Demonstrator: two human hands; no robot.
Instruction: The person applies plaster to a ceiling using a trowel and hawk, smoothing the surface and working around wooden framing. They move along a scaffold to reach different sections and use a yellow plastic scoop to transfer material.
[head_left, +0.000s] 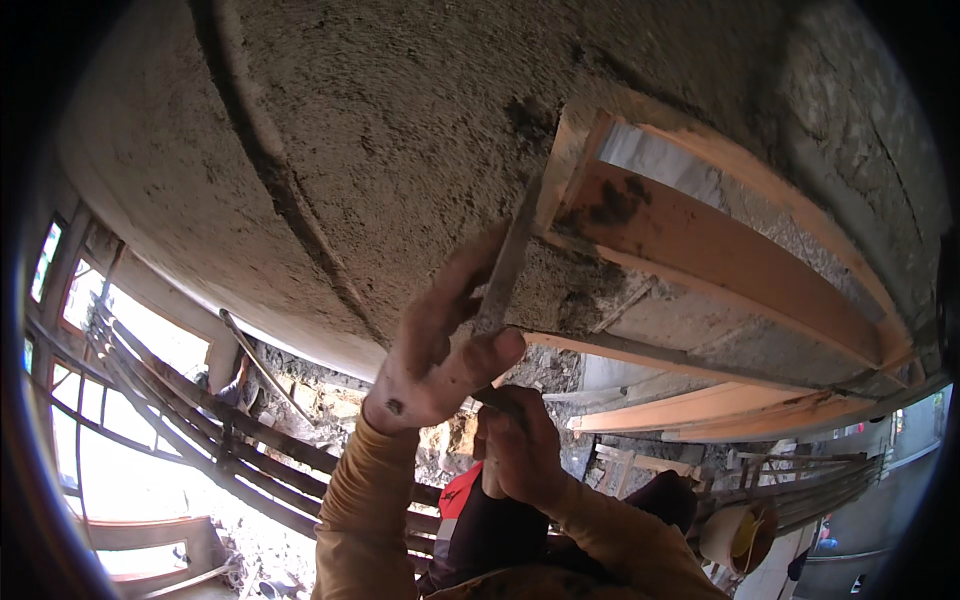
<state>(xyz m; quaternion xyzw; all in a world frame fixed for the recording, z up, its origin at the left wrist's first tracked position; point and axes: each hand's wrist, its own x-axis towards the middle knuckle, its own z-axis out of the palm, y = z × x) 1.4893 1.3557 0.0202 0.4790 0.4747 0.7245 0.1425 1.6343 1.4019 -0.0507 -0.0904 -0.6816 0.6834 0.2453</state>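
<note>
My left hand [425,355] is raised against the rough grey plaster wall [400,150]. Its fingers and thumb close round a flat, grey, narrow strip [514,250], whose upper end meets the corner of a wooden frame [570,150]. Just below and to the right, my right hand [525,450] is closed round a tool with a pale handle [492,482]. A dark flat part of that tool shows above the fist, close to the left palm; its exact kind is hidden. Dark wet-looking mortar marks [615,205] smear the frame's orange-brown board.
A long dark groove [265,165] crosses the wall. Wooden poles [270,430] run along the left below me, and more poles [800,490] lie at the right. A bucket [740,535] hangs or stands at lower right. Rubble [270,560] and bright window openings [150,320] show beyond.
</note>
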